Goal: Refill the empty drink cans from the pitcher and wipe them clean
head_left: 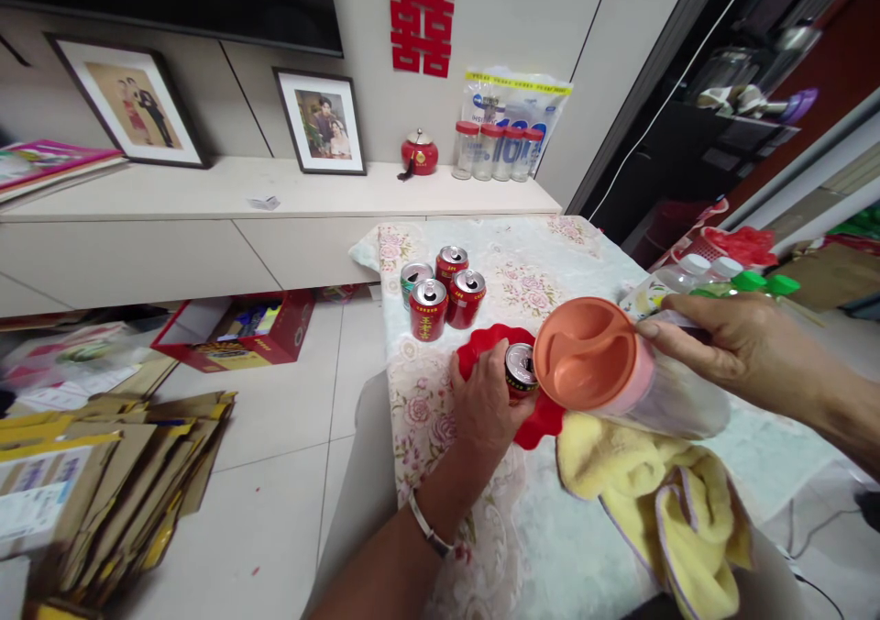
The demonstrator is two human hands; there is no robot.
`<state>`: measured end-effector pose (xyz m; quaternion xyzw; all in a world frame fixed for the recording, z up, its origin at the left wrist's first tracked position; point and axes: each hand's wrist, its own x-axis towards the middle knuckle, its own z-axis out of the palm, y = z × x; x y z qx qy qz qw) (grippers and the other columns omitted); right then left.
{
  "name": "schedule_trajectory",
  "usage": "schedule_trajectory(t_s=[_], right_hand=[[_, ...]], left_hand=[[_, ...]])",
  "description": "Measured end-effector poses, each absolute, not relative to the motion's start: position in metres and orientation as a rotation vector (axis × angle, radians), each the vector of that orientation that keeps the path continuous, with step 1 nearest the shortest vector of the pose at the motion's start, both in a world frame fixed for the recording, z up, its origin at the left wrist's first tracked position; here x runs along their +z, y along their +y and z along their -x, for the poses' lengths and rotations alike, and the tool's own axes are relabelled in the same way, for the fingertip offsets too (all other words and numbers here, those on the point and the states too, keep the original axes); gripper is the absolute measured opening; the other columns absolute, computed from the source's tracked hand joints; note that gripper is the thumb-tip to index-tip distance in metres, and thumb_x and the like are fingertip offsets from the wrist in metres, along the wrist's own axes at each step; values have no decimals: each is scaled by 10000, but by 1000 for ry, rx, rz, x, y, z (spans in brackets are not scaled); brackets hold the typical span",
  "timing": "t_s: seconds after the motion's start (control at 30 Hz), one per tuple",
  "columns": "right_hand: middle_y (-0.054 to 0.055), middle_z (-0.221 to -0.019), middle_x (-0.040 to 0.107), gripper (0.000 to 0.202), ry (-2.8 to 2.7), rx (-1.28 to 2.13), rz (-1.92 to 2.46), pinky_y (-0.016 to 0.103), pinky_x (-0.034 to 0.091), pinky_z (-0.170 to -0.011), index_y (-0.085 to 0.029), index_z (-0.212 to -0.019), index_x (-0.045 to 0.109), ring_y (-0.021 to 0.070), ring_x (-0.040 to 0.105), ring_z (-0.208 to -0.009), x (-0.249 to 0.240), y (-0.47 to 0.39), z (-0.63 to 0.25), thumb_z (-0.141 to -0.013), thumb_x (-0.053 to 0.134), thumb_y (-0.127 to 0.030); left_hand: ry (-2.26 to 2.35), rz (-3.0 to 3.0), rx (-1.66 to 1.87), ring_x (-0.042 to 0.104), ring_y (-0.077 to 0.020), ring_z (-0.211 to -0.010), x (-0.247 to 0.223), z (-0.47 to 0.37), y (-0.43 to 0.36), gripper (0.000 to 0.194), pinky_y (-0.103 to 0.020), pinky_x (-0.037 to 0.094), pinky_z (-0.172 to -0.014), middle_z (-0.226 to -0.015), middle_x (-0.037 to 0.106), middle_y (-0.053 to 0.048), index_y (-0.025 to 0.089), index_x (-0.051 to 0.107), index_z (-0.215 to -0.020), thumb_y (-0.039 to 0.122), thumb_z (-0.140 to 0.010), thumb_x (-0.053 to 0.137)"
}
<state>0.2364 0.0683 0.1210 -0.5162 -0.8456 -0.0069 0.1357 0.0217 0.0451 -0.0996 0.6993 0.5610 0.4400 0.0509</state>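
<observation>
My left hand (pixel 489 400) is wrapped round an opened can (pixel 522 363) standing over a red scalloped tray (pixel 540 423). The handle of a clear pitcher (pixel 687 400) is in my right hand (pixel 735 349). This pitcher lies tilted to the left, and its orange lid (pixel 584 354) is beside the can's top. Whether liquid flows between them cannot be made out. Below the pitcher lies a crumpled yellow towel (pixel 660 492). Behind the tray stand opened red cans (pixel 428 313) and a green one (pixel 414 276), grouped together.
A floral tablecloth (pixel 529 285) covers the table. Bottles with white and green caps (pixel 746 282) stand at its right. On the cabinet (pixel 226 189) are framed photos, a red pot (pixel 419 157) and several jars (pixel 491 152). Flattened cardboard (pixel 137 482) and a red box (pixel 275 345) lie on the left floor.
</observation>
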Motion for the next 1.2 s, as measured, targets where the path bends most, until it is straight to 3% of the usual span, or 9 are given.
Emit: schedule_trajectory(t_s=[0.57,1.2], right_hand=[[-37,-448,402,703,-2441,-10,1548,275,299,-422,-226,-592,506,111,371,-388,122,67,-238,-949,369,-816],[-37,-454,422,665,-2472,-46,1490,268,312,-414,-218,-597,533,107,398,-389,121,68,-238,-981,404,-745]], left_hand=[[1709,-2110,1306,704,-334,-1203,-99,-22,44,788,-637,350,-1214,-1294,736,-134,228,413,-1480,352,-805,801],[1700,-2117,1307,714,-326,-1185,-99,-22,44,788,-657,332,-1206,-1283,739,-138,216,364,-1472,348,-823,789]])
